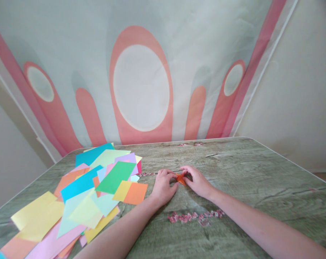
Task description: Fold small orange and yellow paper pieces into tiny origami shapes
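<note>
One left hand, one right hand, fingers pinching orange paper, coloured sheets beside

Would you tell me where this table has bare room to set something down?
The table is bare right of the right hand, out to its rounded corner, and behind the orange folded paper both hands pinch, up to the backdrop. Left of the left hand, coloured paper sheets crowd it.
</note>
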Demonstrator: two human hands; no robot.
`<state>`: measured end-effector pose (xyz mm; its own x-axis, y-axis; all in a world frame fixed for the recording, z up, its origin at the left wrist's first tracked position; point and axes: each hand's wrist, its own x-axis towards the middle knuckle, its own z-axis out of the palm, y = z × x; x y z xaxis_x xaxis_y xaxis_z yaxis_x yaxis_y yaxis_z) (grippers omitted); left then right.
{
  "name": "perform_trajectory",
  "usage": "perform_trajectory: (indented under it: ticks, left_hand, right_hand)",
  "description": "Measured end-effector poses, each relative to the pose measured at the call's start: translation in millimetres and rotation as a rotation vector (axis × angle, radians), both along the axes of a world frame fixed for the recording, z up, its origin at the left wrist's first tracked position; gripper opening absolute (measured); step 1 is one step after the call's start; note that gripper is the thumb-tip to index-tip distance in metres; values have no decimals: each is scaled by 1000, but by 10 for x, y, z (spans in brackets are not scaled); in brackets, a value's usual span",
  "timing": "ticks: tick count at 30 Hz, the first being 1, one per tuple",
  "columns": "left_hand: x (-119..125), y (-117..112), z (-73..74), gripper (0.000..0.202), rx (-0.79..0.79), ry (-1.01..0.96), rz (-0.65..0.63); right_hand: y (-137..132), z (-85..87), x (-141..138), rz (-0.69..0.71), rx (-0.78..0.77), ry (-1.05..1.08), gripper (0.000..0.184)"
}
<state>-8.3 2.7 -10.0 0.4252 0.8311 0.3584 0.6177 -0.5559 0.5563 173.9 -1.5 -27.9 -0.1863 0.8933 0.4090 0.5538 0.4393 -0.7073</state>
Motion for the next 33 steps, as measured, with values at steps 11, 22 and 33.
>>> perform_trajectory:
  ticks: [11, 22, 33]
  left_hand:
    - [0, 1, 12, 18, 2, 8, 0]
    - [-2, 1, -11, 8, 20, -10, 5]
    - [-4, 1, 9, 8, 15, 1, -1]
  right_hand:
    - [-14, 26, 5, -6, 10, 15, 34]
    - [-14, 26, -12, 23, 5, -7, 35]
    - [-6, 11, 2, -167, 44, 5, 22]
